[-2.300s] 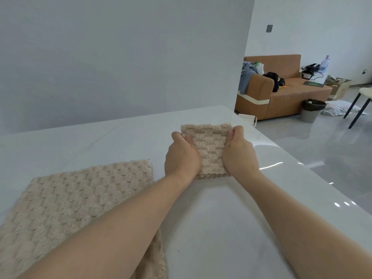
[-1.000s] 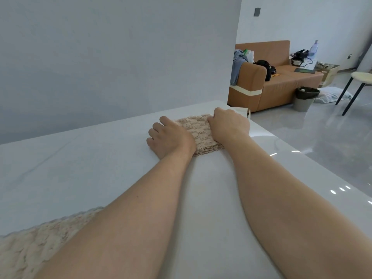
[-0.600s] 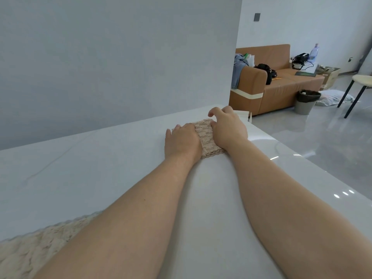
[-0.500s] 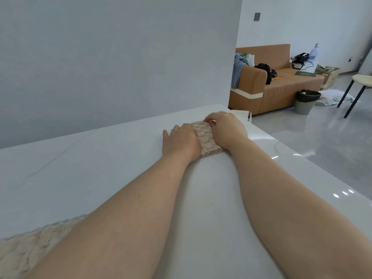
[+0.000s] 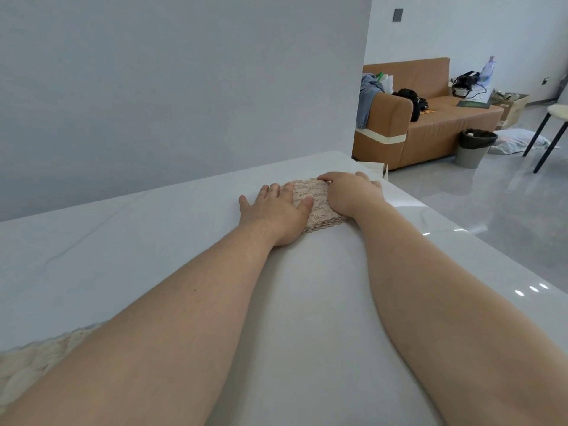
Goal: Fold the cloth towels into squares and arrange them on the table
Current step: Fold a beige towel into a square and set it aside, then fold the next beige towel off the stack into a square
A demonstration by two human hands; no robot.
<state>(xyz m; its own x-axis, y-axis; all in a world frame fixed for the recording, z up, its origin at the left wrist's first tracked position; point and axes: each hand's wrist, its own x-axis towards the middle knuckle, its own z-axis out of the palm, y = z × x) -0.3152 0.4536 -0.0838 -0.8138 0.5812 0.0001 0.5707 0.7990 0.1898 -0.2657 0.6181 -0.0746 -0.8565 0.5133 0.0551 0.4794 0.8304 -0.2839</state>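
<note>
A small beige textured towel (image 5: 316,207), folded into a thick square, lies near the far right corner of the white table (image 5: 153,241). My left hand (image 5: 273,215) rests flat on its left part, fingers spread, thumb across the cloth. My right hand (image 5: 350,192) presses on its right part, fingers curled at the far edge. Both hands cover most of the towel. A second cream towel (image 5: 33,361) lies unfolded at the near left, partly hidden under my left forearm.
A grey wall stands just behind the table. The table's right edge drops to a glossy floor. Beyond it are a tan sofa (image 5: 430,127) with clothes and bags, a grey bin (image 5: 475,147), and a chair (image 5: 550,130).
I have set the folded towel down at the far corner and pressed it. My left hand has just slid left and spread its fingers; my right hand stays on the cloth.
</note>
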